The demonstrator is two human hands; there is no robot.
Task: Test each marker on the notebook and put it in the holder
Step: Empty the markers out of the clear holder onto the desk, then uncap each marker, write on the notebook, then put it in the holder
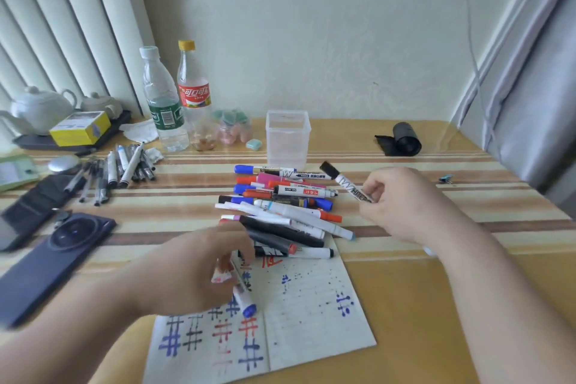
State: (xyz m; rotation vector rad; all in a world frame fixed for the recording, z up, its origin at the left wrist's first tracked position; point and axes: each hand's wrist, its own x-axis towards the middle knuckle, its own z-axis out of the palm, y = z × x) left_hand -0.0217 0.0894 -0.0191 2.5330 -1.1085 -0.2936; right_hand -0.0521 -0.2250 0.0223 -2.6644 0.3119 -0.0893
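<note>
The striped tabletop carries everything. At its near edge lies the open notebook, the left page covered in blue, black and red hash marks, the right page spotted with blue blots. Just behind it, overlapping its top edge, sits the pile of markers (blue, red, pink and black caps, lying crosswise). A dark phone lies camera-up at the left.

The clear plastic holder stands upright beyond the pile, apart from both hands. The left hand hovers over the notebook's left page, blurred, its fingers curled around a blue-ended marker whose blue end points down at the paper. Whether it touches the page I cannot tell.

The right hand is to the right of the pile. Its fingers pinch the lower end of a black-capped marker, white-barrelled and tilted with the cap toward the holder. A roll of black bags lies at the back right, and a small blue binder clip near the right edge.
</note>
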